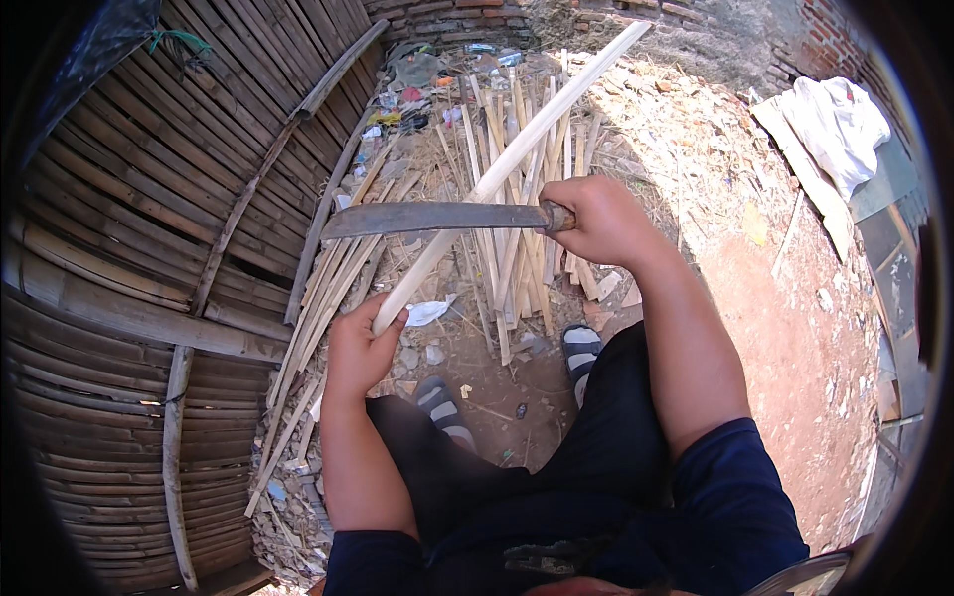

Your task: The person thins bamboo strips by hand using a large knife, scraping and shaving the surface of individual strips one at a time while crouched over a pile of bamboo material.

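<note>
A: Checking head view. Holding what?

B: Clamping fingers of left hand (360, 348) round near end of pale wooden strip (527, 139); angling far end up and away. Clamping fingers of right hand (596, 221) round handle of machete (427, 220); crossing strip with blade. Not managing to tell contact from this angle.

A: Getting how far?

B: Judging mid-piece: apparently trimming this strip, so probably leaving some cutting, then setting down. Seeing loose strips (507, 268) lying on ground beyond, plus long strips (328, 288) along left side. Not managing to sort finished from waiting.

A: Spotting anything in the way?

B: Pointing blade tip toward bamboo wall (119, 149); likely limiting swing on left. Planting footwear (444, 409) near pile, below work; risking a slip there. Noticing litter (407, 109) by far strips, white scrap (429, 310) beside left hand, white cloth (830, 129) well apart at right.
</note>
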The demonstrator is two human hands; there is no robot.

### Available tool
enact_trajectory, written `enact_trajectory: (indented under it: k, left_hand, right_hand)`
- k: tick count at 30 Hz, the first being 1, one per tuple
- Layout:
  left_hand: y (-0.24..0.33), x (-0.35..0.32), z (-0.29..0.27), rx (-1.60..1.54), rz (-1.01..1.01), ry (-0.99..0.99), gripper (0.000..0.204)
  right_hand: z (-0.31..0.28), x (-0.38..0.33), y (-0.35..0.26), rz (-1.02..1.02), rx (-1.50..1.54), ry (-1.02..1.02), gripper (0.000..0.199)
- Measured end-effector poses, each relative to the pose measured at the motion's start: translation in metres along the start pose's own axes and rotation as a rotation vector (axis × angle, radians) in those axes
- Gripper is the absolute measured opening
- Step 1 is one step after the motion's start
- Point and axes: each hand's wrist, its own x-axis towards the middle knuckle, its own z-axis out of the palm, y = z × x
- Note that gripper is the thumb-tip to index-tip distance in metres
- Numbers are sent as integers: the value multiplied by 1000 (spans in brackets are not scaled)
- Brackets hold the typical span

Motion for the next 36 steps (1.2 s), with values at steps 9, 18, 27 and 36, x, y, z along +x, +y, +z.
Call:
enact_trajectory:
  k: [9, 18, 27, 36]
  left_hand:
    - [-1, -1, -2, -57, -26, -27, 27]
    - [8, -4, -2, -50, -53, -40, 30]
    - [3, 0, -2, -1, 20, 34, 25]
    - [-7, -3, 2, 41, 75, 16, 32]
  right_hand:
    - [-8, -4, 10, 132, 96, 124, 19]
    - [8, 2, 2, -84, -53, 21, 19]
    - [-7, -1, 20, 230, 140, 177, 25]
    - [25, 5, -40, -160, -76, -50, 18]
